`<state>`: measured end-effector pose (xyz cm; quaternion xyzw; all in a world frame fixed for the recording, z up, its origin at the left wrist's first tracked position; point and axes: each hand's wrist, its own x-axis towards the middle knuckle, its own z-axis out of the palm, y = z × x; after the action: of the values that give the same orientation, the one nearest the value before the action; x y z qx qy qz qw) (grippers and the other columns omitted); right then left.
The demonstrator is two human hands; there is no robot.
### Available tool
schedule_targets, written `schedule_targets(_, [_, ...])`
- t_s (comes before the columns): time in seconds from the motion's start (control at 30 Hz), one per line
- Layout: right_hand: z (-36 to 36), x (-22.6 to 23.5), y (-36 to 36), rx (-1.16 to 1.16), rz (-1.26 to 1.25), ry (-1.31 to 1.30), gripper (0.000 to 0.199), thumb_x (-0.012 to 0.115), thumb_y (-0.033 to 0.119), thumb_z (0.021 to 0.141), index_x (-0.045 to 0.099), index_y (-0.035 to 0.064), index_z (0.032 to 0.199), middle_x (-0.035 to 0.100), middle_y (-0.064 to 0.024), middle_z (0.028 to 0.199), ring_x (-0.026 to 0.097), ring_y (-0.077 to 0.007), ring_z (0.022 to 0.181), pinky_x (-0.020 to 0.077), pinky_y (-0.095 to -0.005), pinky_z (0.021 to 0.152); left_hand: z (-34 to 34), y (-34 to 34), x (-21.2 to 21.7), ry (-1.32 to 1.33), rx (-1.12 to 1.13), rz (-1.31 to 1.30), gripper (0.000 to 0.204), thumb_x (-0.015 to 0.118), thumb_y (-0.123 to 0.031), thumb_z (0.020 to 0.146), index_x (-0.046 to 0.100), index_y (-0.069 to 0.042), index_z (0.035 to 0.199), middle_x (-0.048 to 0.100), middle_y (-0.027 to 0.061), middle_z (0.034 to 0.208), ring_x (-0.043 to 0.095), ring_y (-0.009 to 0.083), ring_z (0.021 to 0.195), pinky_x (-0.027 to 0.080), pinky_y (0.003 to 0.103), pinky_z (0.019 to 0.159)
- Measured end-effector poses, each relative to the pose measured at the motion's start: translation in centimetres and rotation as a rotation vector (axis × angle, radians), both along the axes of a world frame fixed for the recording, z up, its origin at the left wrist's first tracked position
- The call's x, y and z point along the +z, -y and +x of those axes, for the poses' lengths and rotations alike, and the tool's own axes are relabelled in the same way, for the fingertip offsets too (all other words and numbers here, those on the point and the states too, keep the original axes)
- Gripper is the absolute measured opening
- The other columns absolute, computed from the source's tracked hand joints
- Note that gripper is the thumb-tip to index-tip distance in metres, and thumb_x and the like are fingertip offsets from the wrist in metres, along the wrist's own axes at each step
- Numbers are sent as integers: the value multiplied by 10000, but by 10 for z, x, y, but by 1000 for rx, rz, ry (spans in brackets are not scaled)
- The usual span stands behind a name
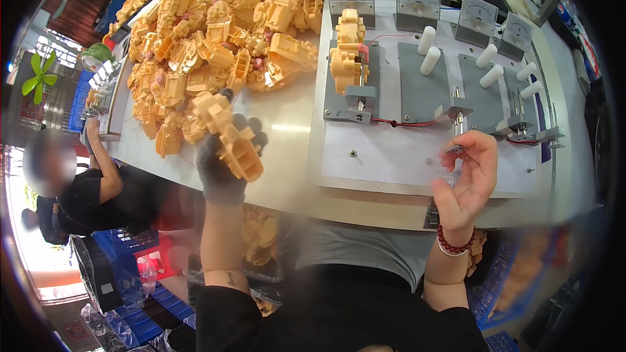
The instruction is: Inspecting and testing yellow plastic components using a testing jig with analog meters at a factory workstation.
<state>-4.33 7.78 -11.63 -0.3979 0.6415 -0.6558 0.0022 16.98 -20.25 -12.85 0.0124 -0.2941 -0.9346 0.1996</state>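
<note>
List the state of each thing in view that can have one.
Left hand: gloved, gripping
Held plastic part: tilted
Right hand: bare, fingers curled, thumb apart
Mounted plastic part: on leftmost grey plate
Plastic pile: heaped, untidy
Four meters: upright
White pegs: standing

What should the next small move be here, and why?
Probably bring the orange housing in the gloved left hand toward the white pegs on the second gray plate: they stand bare, while the leftmost plate bears a similar housing.
</note>
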Motion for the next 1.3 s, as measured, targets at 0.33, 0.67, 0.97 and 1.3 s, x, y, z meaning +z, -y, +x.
schedule_targets(0.33, [1,4,3,17,11,19,457,622,47,607,511,11,1049,537,-66,905,500,-145,717,418,-257,642,-105,-20,85,-266,29,-752,314,587,-217,838,514,-124,1129,490,36,832,491,179,811,436,369,713])
schedule_targets(0.67, [-7,3,1,74,4,-80,453,626,52,629,533,11,1070,582,-115,927,576,-230,756,477,-312,664,-266,-21,122,-284,-346,-1825,330,732,-57,809,569,-80,1095,602,-7,1064,562,112,1020,464,298,933])
schedule_targets(0.97, [-8,8,-3,106,12,-59,450,622,54,616,524,9,1052,576,-129,904,584,-265,762,487,-333,658,-246,21,94,-230,-601,-315,613,531,84,800,387,-20,1386,493,192,1359,442,381,1312,335,508,1126])
schedule_targets(1.3, [-7,8,-2,103,22,-69,443,631,79,625,529,0,1049,579,-133,903,589,-266,763,485,-330,650,-231,5,99,-201,-502,-434,697,703,-50,807,343,-80,1403,466,202,1366,342,469,1348,307,573,1122])
